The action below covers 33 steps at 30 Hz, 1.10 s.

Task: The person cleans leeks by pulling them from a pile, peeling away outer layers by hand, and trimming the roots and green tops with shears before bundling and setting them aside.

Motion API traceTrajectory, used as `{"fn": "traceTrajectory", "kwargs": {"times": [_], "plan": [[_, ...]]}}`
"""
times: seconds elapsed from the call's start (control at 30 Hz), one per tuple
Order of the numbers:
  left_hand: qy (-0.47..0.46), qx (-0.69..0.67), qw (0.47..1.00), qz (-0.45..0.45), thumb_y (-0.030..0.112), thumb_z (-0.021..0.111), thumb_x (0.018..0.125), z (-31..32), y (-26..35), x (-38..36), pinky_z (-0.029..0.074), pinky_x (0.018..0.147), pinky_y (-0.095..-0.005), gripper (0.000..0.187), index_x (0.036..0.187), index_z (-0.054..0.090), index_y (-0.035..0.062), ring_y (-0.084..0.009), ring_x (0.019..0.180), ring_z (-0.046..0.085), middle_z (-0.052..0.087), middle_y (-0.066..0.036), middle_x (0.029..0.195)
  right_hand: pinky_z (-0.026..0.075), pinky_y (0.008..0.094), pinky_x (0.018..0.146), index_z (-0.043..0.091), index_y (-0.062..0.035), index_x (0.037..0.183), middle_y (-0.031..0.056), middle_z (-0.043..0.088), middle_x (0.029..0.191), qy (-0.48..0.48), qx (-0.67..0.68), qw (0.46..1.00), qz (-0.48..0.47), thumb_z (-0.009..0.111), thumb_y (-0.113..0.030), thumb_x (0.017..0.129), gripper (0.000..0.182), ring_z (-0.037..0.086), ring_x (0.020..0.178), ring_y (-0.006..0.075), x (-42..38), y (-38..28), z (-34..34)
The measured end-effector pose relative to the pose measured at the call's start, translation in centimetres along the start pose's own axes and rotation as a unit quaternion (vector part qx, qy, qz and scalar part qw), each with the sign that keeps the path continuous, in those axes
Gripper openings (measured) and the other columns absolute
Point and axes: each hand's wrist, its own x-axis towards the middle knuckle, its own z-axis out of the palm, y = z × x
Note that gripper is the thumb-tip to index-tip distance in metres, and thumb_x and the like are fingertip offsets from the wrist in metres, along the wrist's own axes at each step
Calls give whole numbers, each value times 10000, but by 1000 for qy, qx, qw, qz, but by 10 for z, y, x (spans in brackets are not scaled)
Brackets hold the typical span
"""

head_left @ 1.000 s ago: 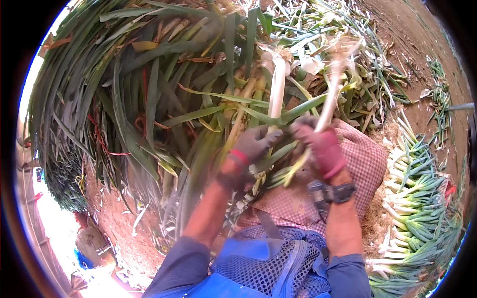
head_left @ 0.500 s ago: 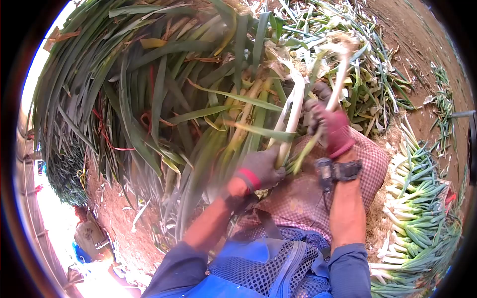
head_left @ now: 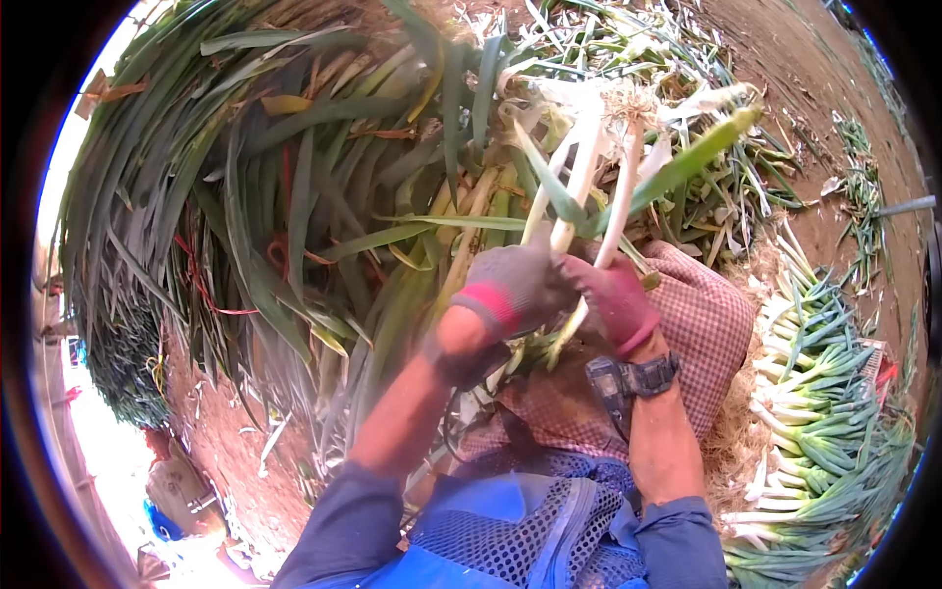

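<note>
My left hand [head_left: 515, 287], in a grey glove with a red cuff, is closed around white-stemmed green onions [head_left: 583, 177] held root end up. My right hand [head_left: 620, 302], in a reddish glove, grips another green onion [head_left: 620, 196], with its tuft of roots [head_left: 631, 102] at the top. The two hands are close together, nearly touching, over my checked-cloth lap. A broad loose green leaf [head_left: 697, 162] slants up to the right behind the stems. Fingertips of both hands are partly hidden.
A large heap of long-leaved green onions [head_left: 265, 167] rises at the left, with red string [head_left: 201, 280] in it. Trimmed leaves [head_left: 628, 44] litter the ground ahead. Cleaned green onions [head_left: 810, 422] lie in a row at the right. Another person [head_left: 182, 486] is at the lower left.
My right hand has come down and left toward my left hand, bringing its green onion beside the others. My left hand has risen slightly, and the stems stand more upright.
</note>
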Motion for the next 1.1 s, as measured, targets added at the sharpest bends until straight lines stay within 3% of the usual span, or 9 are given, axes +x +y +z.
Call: {"fn": "traceTrajectory", "kwargs": {"times": [0.13, 0.23, 0.33, 0.4, 0.47, 0.5, 0.6, 0.8, 1.1], "plan": [[3, -27, 1000, -2, 445, 776, 845, 12, -17, -6, 553, 802, -532, 973, 1564, 302, -8, -448, 884, 714, 733, -251, 942, 534, 233, 688, 764, 9, 1105, 32, 748, 888, -31, -52, 998, 28, 712, -172, 1000, 216, 682, 772, 102, 16, 2, 0], [-46, 21, 997, -66, 405, 746, 860, 14, -5, -16, 553, 806, -542, 965, 1575, 264, -27, -463, 875, 707, 733, -246, 939, 556, 246, 768, 765, 21, 1166, 45, 770, 981, -25, -46, 998, -21, 699, -195, 1014, 273, 692, 834, 115, 24, -3, -9], [71, -71, 994, 39, 402, 724, 860, 62, -25, -26, 568, 818, -520, 1009, 1611, 202, -23, -494, 918, 692, 693, -321, 1032, 579, 246, 786, 756, 26, 1169, 98, 783, 993, -31, 10, 997, -74, 672, -254, 1034, 322, 719, 857, 134, 37, 27, -27], [87, -80, 992, 49, 317, 720, 915, 61, -33, -34, 594, 867, -434, 855, 1593, 323, -19, -386, 980, 743, 718, -283, 1144, 614, 279, 772, 742, 9, 1142, 108, 771, 948, -11, -33, 997, -62, 637, -262, 1048, 306, 736, 850, 165, 29, 9, -33], [140, -464, 873, 53, 184, 701, 966, 72, -66, -41, 581, 937, -353, 588, 1488, 526, -22, -229, 1064, 736, 739, -178, 1230, 631, 300, 640, 699, -1, 1146, 121, 737, 897, 81, 86, 987, -108, 630, -258, 1045, 285, 732, 737, 193, 24, -13, -39], [184, -425, 886, 15, 77, 682, 982, 48, -65, -48, 550, 991, -310, 399, 1362, 648, -40, -136, 1122, 679, 733, -101, 1258, 643, 326, 670, 638, 23, 1213, 117, 719, 924, 62, 187, 970, -143, 636, -275, 1037, 346, 728, 763, 198, 22, -27, -42], [275, -143, 940, -140, 223, 704, 952, 39, -113, -42, 572, 930, -348, 344, 1261, 729, 75, -263, 1031, 747, 759, -152, 1175, 654, 336, 710, 621, 65, 1232, 98, 716, 957, 34, 331, 924, -190, 664, -312, 1030, 430, 722, 819, 184, 26, -55, -57], [167, 81, 966, -182, 363, 751, 870, 67, -143, -18, 552, 893, -505, 411, 1220, 704, 153, -415, 1031, 697, 724, -185, 1143, 641, 326, 747, 640, 19, 1169, 73, 706, 984, -68, 285, 955, 35, 729, -147, 928, 306, 703, 851, 172, 32, 18, -26], [108, 14, 965, -238, 376, 782, 840, 64, -146, -26, 564, 911, -486, 493, 1273, 703, 153, -389, 1017, 723, 756, -191, 1099, 567, 325, 751, 667, 6, 1178, 84, 694, 1008, -29, 261, 960, 99, 725, -209, 980, 298, 678, 855, 188, 12, 60, 6]]}}
